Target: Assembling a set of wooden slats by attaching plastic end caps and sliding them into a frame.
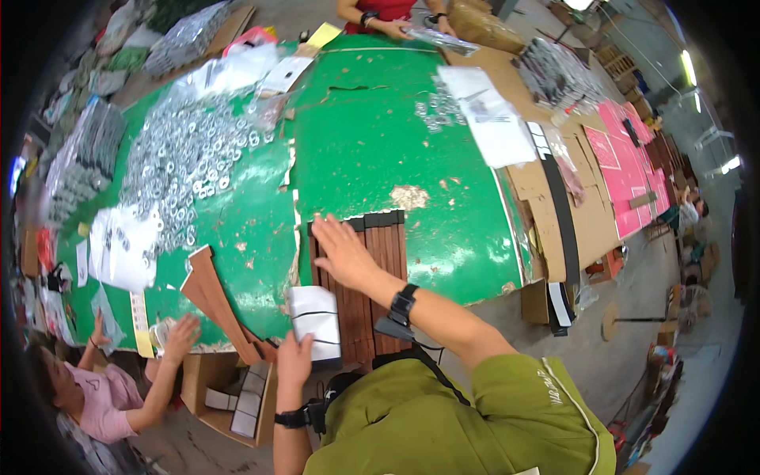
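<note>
Side by side at the near edge of the green table lies a row of brown wood-look slats [382,273]. Black pieces [378,222] line their far ends. My right hand [346,252] rests over the far left part of the slats, fingers stretched out and apart, gripping nothing. Lower left, my left hand [295,358] is closed on the edge of a stack of white strips [316,310] with dark lines across it. This stack overlaps the left side of the slats. More brown slats [215,297] lie fanned out to the left, partly over the table edge.
Many metal rings [186,150] cover the table's left side, with a smaller pile of clear parts [439,109] at the far right. An open cardboard box [226,396] holds white strips below the edge. A co-worker in pink [111,396] reaches in at left; another in red [378,12] works opposite.
</note>
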Motion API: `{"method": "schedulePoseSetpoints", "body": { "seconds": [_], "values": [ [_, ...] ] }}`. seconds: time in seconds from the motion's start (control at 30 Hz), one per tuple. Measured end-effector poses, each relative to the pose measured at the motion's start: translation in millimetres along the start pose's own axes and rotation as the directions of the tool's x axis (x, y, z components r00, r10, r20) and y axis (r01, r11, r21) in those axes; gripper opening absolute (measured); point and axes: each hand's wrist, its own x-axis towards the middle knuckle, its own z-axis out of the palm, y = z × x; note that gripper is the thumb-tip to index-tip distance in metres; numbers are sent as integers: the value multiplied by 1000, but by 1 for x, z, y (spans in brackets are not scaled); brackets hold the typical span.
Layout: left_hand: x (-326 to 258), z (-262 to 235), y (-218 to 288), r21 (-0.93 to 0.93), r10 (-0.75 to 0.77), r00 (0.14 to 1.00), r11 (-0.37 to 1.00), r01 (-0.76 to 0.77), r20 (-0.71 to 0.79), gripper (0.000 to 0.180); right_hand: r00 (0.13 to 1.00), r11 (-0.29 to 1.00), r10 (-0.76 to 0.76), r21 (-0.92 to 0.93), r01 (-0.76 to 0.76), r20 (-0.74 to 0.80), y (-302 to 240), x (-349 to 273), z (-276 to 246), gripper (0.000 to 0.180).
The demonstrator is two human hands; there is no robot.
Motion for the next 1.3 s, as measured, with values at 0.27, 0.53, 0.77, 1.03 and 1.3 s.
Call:
{"method": "schedulePoseSetpoints", "body": {
  "seconds": [0.27,0.53,0.77,1.03,1.3],
  "values": [
    [-37,-110,59,-992,-68,998,128,18,9,42,628,426,-429,759,-493,649,-114,-128,-23,62],
    [-44,-145,19,-980,-9,999,-196,-39,-38,77,946,323,-80,906,-273,313,-108,-131,-85,55],
    [-70,-9,-167,-592,-287,943,795,134,-171,64,913,126,367,963,-238,178,-2,-90,-215,53],
    [-53,101,-84,-849,-628,777,387,359,42,79,684,155,724,948,-277,82,206,-139,-273,49],
    [-17,132,-31,-818,-583,810,497,290,-67,64,569,616,783,447,-649,-253,360,-156,-135,50]
  ]
}}
